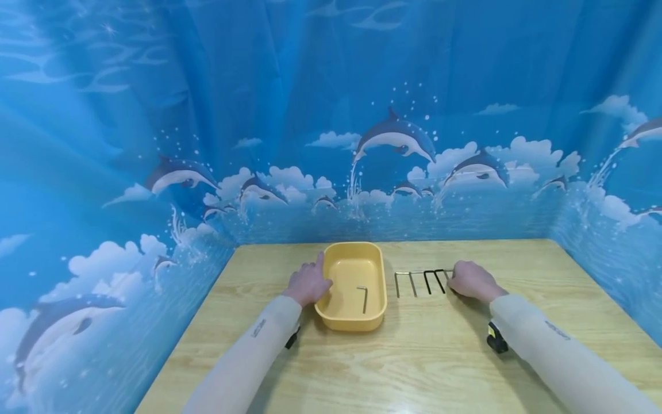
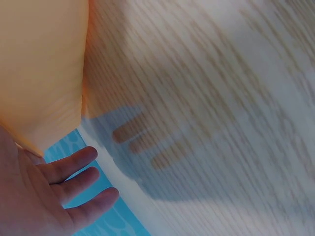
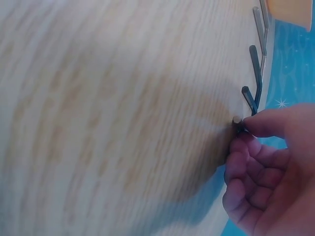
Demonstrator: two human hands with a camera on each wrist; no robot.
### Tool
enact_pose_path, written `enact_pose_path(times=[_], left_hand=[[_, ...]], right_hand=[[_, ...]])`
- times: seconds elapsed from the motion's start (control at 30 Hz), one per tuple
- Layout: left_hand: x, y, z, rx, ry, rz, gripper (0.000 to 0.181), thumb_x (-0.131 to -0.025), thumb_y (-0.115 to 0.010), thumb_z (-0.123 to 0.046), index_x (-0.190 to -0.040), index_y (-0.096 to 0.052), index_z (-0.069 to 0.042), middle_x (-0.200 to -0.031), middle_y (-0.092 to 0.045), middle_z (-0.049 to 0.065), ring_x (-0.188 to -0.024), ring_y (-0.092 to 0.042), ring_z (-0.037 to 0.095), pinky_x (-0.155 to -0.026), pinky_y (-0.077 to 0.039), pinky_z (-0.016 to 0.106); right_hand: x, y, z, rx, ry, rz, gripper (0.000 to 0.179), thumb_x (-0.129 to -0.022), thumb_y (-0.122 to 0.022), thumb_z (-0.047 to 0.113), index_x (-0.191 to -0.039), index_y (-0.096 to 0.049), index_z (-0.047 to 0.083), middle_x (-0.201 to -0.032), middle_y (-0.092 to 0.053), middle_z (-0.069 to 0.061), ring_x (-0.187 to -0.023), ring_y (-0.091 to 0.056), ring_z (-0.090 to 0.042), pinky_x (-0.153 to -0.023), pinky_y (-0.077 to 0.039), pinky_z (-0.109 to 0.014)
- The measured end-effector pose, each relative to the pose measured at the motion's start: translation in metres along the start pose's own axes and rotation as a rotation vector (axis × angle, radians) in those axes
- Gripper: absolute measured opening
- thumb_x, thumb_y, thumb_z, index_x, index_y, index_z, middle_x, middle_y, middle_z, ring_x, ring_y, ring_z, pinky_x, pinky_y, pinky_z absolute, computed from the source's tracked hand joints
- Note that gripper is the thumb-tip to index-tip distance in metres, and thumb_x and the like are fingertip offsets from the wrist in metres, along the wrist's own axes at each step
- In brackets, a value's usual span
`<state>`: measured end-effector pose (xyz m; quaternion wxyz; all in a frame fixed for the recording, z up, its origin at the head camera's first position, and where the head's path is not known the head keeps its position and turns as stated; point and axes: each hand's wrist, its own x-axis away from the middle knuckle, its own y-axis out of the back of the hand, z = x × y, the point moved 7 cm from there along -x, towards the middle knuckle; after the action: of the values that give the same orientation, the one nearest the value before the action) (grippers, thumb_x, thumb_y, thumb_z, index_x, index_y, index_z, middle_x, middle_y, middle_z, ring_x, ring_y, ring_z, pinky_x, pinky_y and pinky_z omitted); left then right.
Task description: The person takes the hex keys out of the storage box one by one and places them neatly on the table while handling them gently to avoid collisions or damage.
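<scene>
At the left wall of a yellow plastic tray (image 1: 354, 326), my left hand (image 1: 308, 283) rests over the rim, its thumb reaching inside. Three of its fingers extend loosely outside the wall in the left wrist view. Inside the tray lies a small L-shaped hex key (image 1: 365, 300). My right hand (image 1: 472, 280) pinches another hex key (image 3: 237, 120) between thumb and fingertips, at the right end of a row; most of that key is hidden by the hand. Beside it lie black hex keys (image 1: 440, 282) and silver hex keys (image 1: 397, 284), with their long arms toward me.
Everything stands on a light wood-grain table (image 1: 393, 368). A blue curtain (image 1: 310, 115) printed with dolphins and clouds surrounds its back and sides. The row of keys lies just right of the tray.
</scene>
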<state>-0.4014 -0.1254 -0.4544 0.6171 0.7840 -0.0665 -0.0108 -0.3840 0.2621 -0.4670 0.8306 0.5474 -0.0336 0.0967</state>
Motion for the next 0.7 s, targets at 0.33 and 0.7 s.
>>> enact_pose_path(times=[0.33, 0.7], left_hand=[[0.003, 0.005, 0.001, -0.004, -0.011, -0.006, 0.084, -0.097, -0.057, -0.041, -0.163, -0.012, -0.014, -0.147, -0.053, 0.02, -0.134, -0.05, 0.038, -0.108, -0.043, 0.057], [0.001, 0.005, -0.002, 0.005, -0.01, 0.008, 0.084, -0.098, -0.057, -0.042, -0.163, -0.011, -0.014, -0.15, -0.05, 0.02, -0.137, -0.047, 0.038, -0.11, -0.041, 0.057]], right_hand=[[0.001, 0.001, 0.004, 0.052, -0.032, -0.011, 0.037, -0.096, -0.053, 0.024, -0.061, -0.055, 0.014, -0.054, -0.049, 0.0, -0.048, -0.045, -0.015, -0.048, -0.037, -0.03], [0.001, 0.009, 0.036, 0.086, 0.048, -0.014, 0.041, -0.099, -0.053, 0.024, -0.059, -0.055, 0.016, -0.05, -0.047, 0.002, -0.046, -0.042, -0.014, -0.048, -0.037, -0.03]])
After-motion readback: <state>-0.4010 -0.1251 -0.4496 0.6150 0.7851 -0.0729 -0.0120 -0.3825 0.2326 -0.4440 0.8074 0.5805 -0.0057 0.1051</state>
